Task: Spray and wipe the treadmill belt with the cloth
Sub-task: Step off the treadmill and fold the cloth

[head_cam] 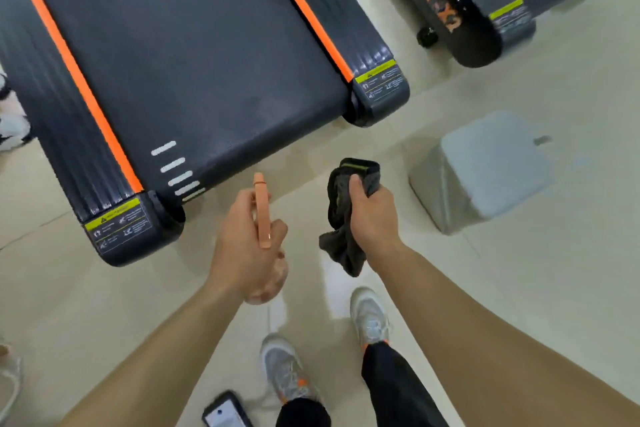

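A person stands at the foot of a treadmill, spray bottle in one hand and cloth in the other, ready to clean the belt.

The left hand (247, 246), at centre frame, is wrapped around a spray bottle (262, 215) whose orange head points up toward the treadmill belt (194, 59), the dark surface filling the upper left of the frame between two orange stripes. The right hand (372, 215), just right of centre, is closed on a dark bunched cloth (341, 246), which hangs clear of the floor. Neither hand is over the belt yet (both hover above the pale tile, just short of its rear edge). Done well, the step likely means bringing the nozzle over the belt before squeezing, misting evenly rather than soaking, and opening the cloth flat for long strokes. A grey stool (485, 170) sits at right.
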